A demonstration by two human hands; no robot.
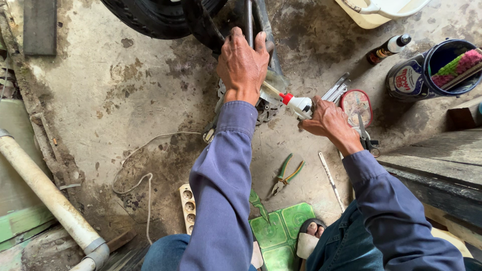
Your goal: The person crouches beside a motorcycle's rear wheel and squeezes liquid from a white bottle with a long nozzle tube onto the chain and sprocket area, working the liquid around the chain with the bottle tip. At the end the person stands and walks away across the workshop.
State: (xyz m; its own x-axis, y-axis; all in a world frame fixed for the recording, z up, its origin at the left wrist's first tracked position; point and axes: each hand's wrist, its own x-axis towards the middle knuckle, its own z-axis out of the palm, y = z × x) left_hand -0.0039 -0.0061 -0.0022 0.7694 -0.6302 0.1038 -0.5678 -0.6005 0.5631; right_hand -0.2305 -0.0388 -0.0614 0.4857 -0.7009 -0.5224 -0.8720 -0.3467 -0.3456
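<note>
while the left hand (pixel 242 64) grips the metal frame bar (pixel 249 22) beside the tyre (pixel 150 17), the right hand (pixel 329 122) pinches a small white bottle with a red nozzle (pixel 297 104).

the nozzle points at the sprocket (pixel 265 108) just below the left wrist. green-handled pliers (pixel 285 175) lie on the concrete floor (pixel 125 100) between the forearms; a round tin (pixel 356 104), scissors (pixel 365 138) and a blue can holding a brush (pixel 432 70) sit right.

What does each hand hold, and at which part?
Left hand grips the dark metal frame bar near the tyre. Right hand holds the small white red-nozzled bottle by its body.
</note>
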